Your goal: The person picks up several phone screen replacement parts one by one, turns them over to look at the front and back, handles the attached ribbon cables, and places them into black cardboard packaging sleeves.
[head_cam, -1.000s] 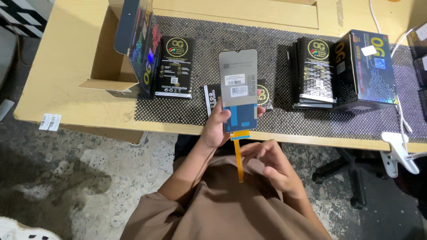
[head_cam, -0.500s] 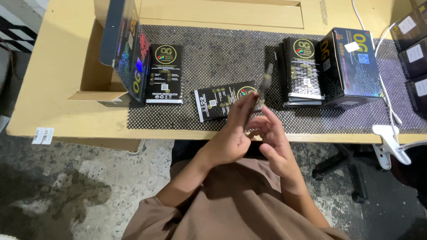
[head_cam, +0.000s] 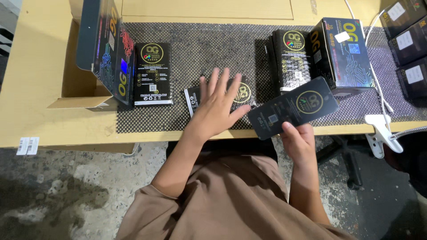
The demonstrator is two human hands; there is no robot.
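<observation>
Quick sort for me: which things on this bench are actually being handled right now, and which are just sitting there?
In hand:
- flat black sleeve, held by the right hand
- small black box lying under the left hand

Lying about:
- upright black box
- stack of flat packs
- flat pack
- white clamp

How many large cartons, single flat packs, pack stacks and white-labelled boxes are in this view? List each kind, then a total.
Large cartons: 2, left carton, right carton
Single flat packs: 3, loose pack, pressed pack under left hand, held pack in right hand
Pack stacks: 1, stack
White-labelled boxes: 3, at the right edge
Total: 9
</observation>
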